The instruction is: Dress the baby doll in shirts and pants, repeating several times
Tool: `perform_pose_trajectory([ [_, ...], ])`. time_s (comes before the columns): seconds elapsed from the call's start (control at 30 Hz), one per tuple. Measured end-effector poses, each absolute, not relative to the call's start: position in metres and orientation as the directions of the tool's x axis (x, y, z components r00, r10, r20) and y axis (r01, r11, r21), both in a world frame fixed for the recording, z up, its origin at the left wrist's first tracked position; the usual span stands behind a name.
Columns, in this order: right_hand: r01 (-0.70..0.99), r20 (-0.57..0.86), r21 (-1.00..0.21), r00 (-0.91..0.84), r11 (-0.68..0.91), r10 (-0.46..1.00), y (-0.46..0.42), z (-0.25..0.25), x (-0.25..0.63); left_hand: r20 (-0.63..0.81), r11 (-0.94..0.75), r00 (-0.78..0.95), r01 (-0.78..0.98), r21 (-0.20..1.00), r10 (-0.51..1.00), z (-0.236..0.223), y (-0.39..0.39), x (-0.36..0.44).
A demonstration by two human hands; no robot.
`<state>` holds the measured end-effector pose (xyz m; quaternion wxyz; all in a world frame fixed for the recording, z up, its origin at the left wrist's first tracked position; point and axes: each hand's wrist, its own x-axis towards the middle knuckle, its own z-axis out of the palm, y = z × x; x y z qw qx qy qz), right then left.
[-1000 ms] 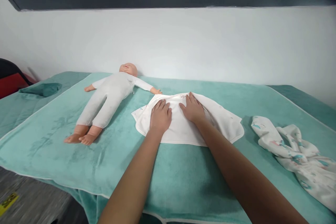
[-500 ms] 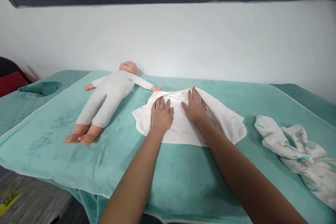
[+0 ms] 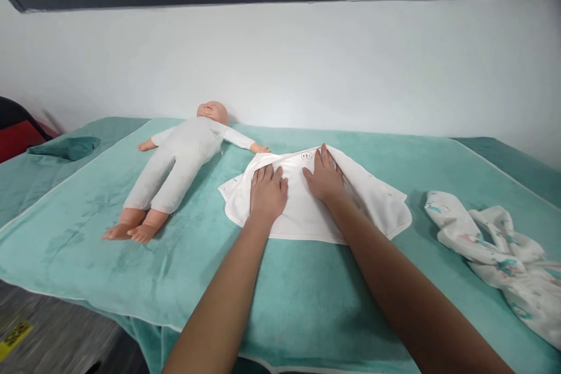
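A white cloth (image 3: 372, 204) lies folded on the teal towel (image 3: 302, 298) in the middle of the table. Both my hands lie flat on it, palms down. My left hand (image 3: 267, 194) rests on its left part with fingers stretched out. My right hand (image 3: 324, 176) rests beside it, fingertips next to a small label at the cloth's far edge. A baby doll (image 3: 182, 160) in a white suit lies on its back to the left, one arm reaching the cloth's far left corner.
A crumpled patterned cloth (image 3: 499, 251) lies at the right. A dark teal bundle (image 3: 65, 147) sits far left, with a red and black object (image 3: 15, 131) behind it. A white wall runs along the table's far side; the towel's front edge hangs over the table.
The view has tilted slightly down over the second. My hands have stayed flat on the white cloth, with only a small shift of the fingers.
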<state>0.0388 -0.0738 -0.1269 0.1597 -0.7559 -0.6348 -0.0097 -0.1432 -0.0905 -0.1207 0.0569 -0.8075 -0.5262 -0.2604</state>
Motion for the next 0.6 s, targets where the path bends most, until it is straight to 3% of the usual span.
perform_pose_trajectory([
  [0.33, 0.962, 0.248, -0.227, 0.206, -0.149, 0.947, -0.0732, -0.1267, 0.0399, 0.467, -0.446, 0.335, 0.883, 0.147, 0.818, -0.1218, -0.0892, -0.1431],
  [0.6, 0.941, 0.168, -0.286, 0.237, -0.183, 0.957, -0.0671, -0.1263, 0.0433, 0.431, -0.452, 0.369, 0.886, 0.106, 0.824, -0.1235, -0.0902, -0.1416],
])
